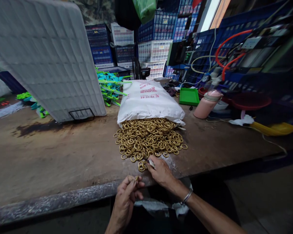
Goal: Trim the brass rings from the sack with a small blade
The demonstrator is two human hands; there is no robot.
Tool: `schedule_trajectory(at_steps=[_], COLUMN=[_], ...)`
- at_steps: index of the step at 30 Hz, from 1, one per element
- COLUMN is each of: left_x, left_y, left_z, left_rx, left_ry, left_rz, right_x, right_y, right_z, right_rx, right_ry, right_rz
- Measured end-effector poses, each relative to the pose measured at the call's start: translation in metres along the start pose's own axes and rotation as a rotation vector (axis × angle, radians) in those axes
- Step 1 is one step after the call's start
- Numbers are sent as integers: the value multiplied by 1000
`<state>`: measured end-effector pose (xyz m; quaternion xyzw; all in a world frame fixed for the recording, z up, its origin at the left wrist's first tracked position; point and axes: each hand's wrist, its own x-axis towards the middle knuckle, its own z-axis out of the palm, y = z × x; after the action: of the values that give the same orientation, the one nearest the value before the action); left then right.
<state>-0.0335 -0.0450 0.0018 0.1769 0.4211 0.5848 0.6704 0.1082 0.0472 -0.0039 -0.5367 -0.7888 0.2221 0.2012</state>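
A heap of gold-coloured rings (148, 138) spills from the mouth of a white woven sack (148, 104) onto the table. Just off the table's front edge, my left hand (125, 198) pinches a gold-coloured ring (137, 178) between thumb and forefinger, mostly covered by the fingertips. My right hand (162, 172) is closed on a small tool with a pale flat part (151, 163); its exact kind I cannot make out. Its fingertips are beside a few loose rings (141, 166) at the near side of the heap.
A large white ribbed panel (51, 61) stands at left on the wooden table (70, 152). Green and blue plastic pieces (109, 86) lie behind it. To the right are a green tray (189, 96), a pink bottle (206, 105) and a yellow scoop-like piece (271, 128). Stacked crates (155, 50) fill the back.
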Motion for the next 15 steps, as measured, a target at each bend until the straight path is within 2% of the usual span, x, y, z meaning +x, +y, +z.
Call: schedule_trajectory(at_steps=[6, 15], left_x=[3, 3], left_y=[0, 3], left_z=[-1, -1], left_rx=[-65, -124], left_ry=[31, 23], left_rz=[24, 0], right_x=[-9, -4], right_y=[-11, -14], right_z=[2, 4], right_rx=[-104, -204], right_ry=[-67, -121], right_rz=[-109, -71])
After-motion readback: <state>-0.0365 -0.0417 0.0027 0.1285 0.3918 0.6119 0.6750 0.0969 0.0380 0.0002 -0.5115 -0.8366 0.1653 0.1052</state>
